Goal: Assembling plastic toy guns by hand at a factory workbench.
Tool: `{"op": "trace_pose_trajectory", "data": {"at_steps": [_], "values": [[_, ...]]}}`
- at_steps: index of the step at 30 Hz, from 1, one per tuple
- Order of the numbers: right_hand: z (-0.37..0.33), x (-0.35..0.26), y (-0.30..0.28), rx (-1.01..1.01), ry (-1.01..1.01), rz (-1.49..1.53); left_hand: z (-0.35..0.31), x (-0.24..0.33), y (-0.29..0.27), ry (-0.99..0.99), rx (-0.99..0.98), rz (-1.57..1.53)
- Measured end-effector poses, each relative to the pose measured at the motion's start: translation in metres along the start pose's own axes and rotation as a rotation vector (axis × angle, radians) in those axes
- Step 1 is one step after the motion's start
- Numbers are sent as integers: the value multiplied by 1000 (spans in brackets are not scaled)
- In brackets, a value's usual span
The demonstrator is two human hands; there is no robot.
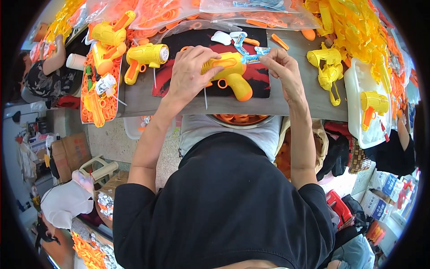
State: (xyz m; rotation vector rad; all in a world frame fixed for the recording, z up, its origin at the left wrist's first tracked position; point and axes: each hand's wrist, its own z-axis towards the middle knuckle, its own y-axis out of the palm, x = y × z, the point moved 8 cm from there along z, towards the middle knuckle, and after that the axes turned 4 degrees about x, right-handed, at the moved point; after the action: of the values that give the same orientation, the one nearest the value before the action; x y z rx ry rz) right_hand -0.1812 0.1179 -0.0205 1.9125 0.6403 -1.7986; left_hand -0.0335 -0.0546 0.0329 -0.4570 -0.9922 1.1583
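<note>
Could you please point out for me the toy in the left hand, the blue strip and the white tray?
Toy (pixel 233 72), head view: on its yellow body.
Blue strip (pixel 251 58), head view: on its lower stretch.
White tray (pixel 356 89), head view: on its bare left part.

Crowded workroom with a pale speckled floor.
A grey surface spans the far side; to the left, a beige plastic stool stands near a brown cardboard box. White-and-blue cartons sit at the near right, and bright light shows along the right edge.
</note>
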Motion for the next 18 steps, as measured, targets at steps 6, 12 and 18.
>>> {"op": "trace_pose_trajectory", "data": {"at_steps": [6, 12, 18], "values": [[1, 16, -6, 56, -33, -77, -7, -7, 5, 1, 38, -106], [2, 1, 22, 51, -216, -312, -15, -19, 7, -35, 107, -236], [10, 0, 42, -43, -170, -358, -14, -20, 13, -78, 75, -239]]}}
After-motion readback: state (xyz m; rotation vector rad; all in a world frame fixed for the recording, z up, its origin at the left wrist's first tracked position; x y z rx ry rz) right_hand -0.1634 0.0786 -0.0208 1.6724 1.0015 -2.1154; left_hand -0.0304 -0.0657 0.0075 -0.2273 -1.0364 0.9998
